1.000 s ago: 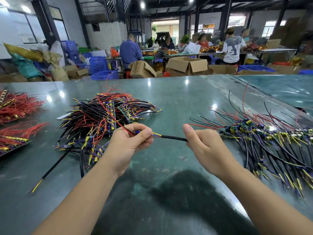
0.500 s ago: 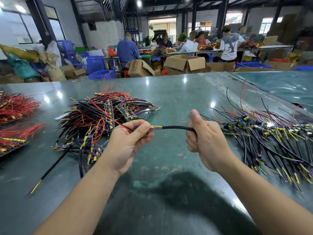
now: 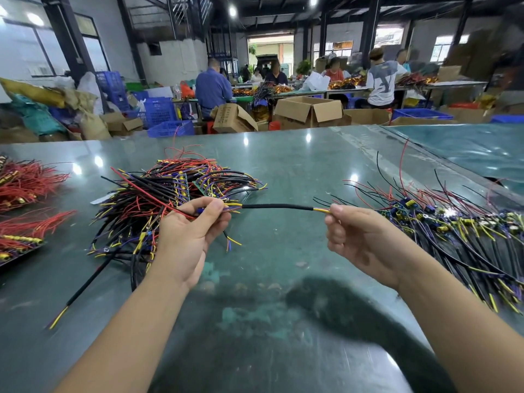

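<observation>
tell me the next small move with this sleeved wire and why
Probably release the left hand and let the right hand lay the black-sleeved wire on the right pile. Its sleeve spans the gap between the hands, a yellow tip shows past it, and that pile holds similar sleeved wires.

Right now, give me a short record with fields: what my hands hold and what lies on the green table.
left hand: pinches the left end of the black sleeved cable
right hand: pinches the cable's yellow right tip
cable: spans the gap between the hands
left pile: tangled black, red and yellow wires
right pile: black wires with blue and yellow parts
far left: red wire bundles
surface: glossy green table
</observation>
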A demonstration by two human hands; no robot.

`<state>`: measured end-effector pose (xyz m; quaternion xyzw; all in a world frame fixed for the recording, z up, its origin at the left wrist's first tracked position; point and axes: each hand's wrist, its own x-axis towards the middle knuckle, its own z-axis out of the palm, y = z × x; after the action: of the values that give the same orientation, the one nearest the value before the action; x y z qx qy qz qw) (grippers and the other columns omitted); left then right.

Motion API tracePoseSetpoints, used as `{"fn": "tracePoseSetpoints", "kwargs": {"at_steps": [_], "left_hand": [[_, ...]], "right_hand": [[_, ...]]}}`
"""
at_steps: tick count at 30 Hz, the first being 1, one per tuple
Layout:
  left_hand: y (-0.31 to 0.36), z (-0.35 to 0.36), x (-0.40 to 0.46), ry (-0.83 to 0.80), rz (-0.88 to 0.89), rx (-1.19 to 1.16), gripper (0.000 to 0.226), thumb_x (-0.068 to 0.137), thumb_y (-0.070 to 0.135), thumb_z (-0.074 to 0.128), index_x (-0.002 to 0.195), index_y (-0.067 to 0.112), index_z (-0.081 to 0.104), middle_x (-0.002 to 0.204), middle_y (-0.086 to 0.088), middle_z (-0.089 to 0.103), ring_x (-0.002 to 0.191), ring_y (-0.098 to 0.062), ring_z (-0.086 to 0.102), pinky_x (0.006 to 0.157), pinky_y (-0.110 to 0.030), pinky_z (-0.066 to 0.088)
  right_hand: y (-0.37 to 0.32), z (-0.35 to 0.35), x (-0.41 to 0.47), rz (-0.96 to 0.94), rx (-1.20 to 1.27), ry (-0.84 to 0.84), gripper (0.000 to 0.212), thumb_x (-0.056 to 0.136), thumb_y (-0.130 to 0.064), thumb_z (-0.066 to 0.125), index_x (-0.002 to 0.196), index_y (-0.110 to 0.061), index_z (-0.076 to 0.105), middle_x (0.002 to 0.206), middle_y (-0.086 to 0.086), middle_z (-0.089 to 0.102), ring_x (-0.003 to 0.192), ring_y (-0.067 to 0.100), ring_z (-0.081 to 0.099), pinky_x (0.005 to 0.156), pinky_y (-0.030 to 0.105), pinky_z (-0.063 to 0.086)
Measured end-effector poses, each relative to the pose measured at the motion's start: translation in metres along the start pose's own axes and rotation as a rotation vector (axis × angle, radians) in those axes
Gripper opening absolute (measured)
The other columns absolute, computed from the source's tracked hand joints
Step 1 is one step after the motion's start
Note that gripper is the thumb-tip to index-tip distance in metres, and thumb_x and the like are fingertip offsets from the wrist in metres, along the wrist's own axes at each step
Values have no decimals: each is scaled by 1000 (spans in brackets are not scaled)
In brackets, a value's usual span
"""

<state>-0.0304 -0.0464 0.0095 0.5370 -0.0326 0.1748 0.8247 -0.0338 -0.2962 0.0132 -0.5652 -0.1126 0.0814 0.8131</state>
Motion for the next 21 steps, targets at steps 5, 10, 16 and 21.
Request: {"fn": "tracePoseSetpoints", "kwargs": {"at_steps": [5,10,16,21], "left_hand": [[1,3,-1,50,15,-52,14,86,1,60,77,11,64,65,0,69,60,-7,66,60,-16,54],[4,3,2,103,36,-102,37,87,0,60,57,18,72,63,2,68,61,-6,66,61,-15,54],[8,3,5,115,39,-183,27,88,1,58,69,17,68,66,3,69,64,-5,67,63,-14,54],[4,13,-8,12,-36,-65,27,88,-2,56,69,14,68,63,2,68,59,-5,65,59,-14,54]], "right_hand": [[6,6,2,-81,168,-39,21,79,-19,58,63,-17,70,68,2,52,53,4,47,58,14,45],[16,17,5,-136,192,-124,23,83,-19,55,66,-19,69,70,0,56,56,4,48,61,14,43],[22,12,6,-304,-498,423,17,95,-14,53,96,-11,69,88,5,68,84,16,59,82,33,47],[15,32,-8,-1027,-1235,660,35,88,-9,51,121,-4,61,119,8,61,116,29,49,104,41,37]]}}
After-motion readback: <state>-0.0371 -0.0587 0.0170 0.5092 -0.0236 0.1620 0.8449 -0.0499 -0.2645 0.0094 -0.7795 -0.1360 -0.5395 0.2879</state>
